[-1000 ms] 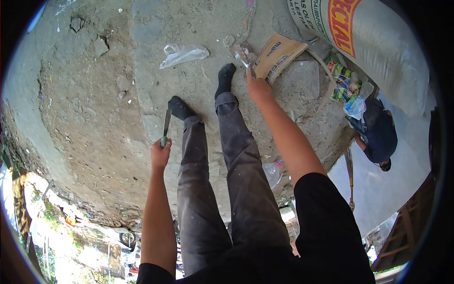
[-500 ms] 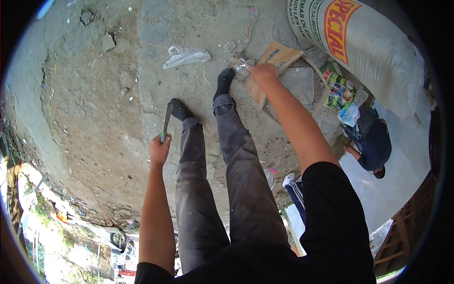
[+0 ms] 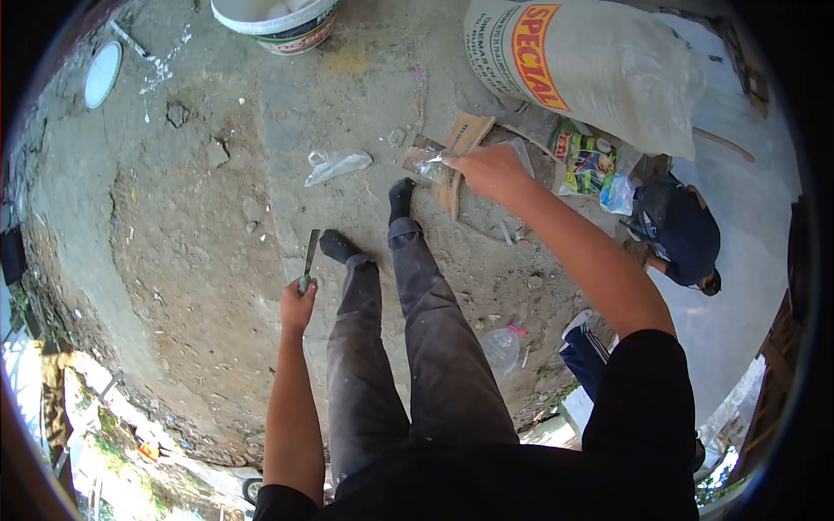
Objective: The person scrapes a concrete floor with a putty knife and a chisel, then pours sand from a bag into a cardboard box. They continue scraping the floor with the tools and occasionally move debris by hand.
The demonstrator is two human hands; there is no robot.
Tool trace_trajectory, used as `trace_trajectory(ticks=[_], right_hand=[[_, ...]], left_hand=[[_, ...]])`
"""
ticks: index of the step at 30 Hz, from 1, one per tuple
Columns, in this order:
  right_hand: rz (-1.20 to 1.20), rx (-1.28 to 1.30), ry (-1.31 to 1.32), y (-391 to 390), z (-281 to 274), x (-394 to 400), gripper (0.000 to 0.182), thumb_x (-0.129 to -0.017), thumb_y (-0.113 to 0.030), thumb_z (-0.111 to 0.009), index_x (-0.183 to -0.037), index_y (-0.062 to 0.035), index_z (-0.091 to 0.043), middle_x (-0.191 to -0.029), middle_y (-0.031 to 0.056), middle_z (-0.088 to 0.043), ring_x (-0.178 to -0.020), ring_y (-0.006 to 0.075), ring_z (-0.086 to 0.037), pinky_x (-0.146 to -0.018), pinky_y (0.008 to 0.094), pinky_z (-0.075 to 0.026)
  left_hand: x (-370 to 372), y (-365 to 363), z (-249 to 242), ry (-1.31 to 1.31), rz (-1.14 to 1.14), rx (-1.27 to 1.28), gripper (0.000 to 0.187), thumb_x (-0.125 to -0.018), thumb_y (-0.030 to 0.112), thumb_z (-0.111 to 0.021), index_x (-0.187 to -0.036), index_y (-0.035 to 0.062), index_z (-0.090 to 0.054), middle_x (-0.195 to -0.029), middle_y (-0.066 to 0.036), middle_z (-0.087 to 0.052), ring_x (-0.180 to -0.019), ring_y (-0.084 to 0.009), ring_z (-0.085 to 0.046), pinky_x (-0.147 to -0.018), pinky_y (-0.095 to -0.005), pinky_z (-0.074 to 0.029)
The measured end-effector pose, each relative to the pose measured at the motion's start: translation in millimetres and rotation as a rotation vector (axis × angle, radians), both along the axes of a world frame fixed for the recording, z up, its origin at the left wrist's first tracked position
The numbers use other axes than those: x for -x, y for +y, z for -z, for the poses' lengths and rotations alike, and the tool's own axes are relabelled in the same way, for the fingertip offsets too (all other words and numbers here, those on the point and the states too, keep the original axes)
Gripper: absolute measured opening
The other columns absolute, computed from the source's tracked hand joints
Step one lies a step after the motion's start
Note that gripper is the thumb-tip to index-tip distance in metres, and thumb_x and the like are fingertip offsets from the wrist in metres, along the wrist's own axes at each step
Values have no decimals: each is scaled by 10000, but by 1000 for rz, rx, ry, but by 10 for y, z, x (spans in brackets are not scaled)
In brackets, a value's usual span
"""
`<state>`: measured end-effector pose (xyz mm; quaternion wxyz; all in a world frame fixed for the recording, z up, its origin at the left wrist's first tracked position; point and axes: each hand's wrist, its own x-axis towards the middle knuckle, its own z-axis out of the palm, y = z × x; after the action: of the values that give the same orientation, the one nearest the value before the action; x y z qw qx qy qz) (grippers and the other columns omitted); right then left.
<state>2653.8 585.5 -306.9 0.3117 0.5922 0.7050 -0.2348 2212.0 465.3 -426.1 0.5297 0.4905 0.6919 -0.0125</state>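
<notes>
My left hand (image 3: 298,304) is closed around the green handle of a scraper (image 3: 311,250), whose thin metal blade points away from me beside my left foot. In my right hand (image 3: 493,170) is a putty knife (image 3: 424,157), its wide flat blade smeared with white paste. That blade hangs above the ground near my right foot, in front of a piece of brown cardboard (image 3: 470,132). The putty knife's grip is hidden by my fingers. Both tools are held apart from each other.
At the far edge stands a white bucket (image 3: 291,39); a round white lid (image 3: 103,75) lies left of it. A crumpled plastic bag (image 3: 339,164) is on the ground ahead. To the right are a large sack (image 3: 599,78), colourful packaging (image 3: 584,163) and a bent-over person (image 3: 682,227).
The view has shifted, bringing the bucket and lid into sight. My right hand has turned so the putty knife's blade shows broadside. Both hands keep their tools.
</notes>
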Motion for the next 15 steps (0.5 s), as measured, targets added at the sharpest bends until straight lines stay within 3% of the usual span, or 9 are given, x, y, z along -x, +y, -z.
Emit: trace_trajectory(ticks=[2, 3, 4, 5, 11, 13, 15], right_hand=[[2, -100, 31, -218, -413, -164, 421, -857, -85, -530, -1237, -231, -636, -755, 89, -678, -709, 287, -686, -576, 420, -516], [18, -111, 23, -341, -578, -245, 421, -857, -85, -530, -1237, -231, -636, -755, 89, -678, -709, 287, -686, -576, 420, -516], [68, -128, 13, -463, -725, -329, 503, -851, -88, -542, -1315, -282, -555, -745, 91, -650, -676, 285, -666, -564, 419, -511], [116, -147, 4, -580, -847, -408, 603, -846, -92, -554, -1393, -334, -474, -735, 93, -622, -643, 284, -646, -552, 418, -506], [129, -413, -91, -1289, -995, -809, 713, -812, -76, -630, -1438, -335, -410, -701, 68, -514, -505, 245, -569, -447, 340, -478], [160, -428, -120, -1556, -809, -910, 738, -810, -77, -634, -1453, -338, -382, -749, 72, -532, -528, 240, -586, -452, 340, -483], [177, -449, -140, -1757, -570, -986, 764, -808, -77, -638, -1467, -340, -355, -797, 77, -551, -552, 235, -602, -457, 341, -489]], left_hand=[[0, 115, -101, -9, 28, -29, 294, -859, 278, -662, -823, -12, -627, -610, -152, -550, -536, -238, -478, -554, -379, -413], [9, 166, -141, -37, 59, -69, 287, -877, 264, -656, -751, 15, -587, -570, -68, -517, -498, -159, -463, -497, -333, -384], [19, 207, -182, -64, 88, -108, 315, -894, 250, -649, -679, 42, -547, -529, 15, -483, -460, -80, -448, -441, -286, -355], [33, 229, -202, -71, 102, -120, 315, -894, 250, -649, -679, 42, -547, -529, 15, -483, -460, -80, -448, -441, -286, -355], [124, 215, -220, -45, 172, -107, 316, -893, 241, -647, -672, 42, -540, -527, 17, -483, -459, -82, -430, -442, -285, -343], [143, 189, -209, -33, 169, -2, 273, -858, 231, -662, -778, -23, -602, -575, -126, -511, -513, -197, -436, -524, -364, -381], [77, 200, -254, -8, 219, -12, 266, -857, 227, -661, -783, -23, -606, -580, -131, -515, -515, -198, -442, -525, -366, -384]])
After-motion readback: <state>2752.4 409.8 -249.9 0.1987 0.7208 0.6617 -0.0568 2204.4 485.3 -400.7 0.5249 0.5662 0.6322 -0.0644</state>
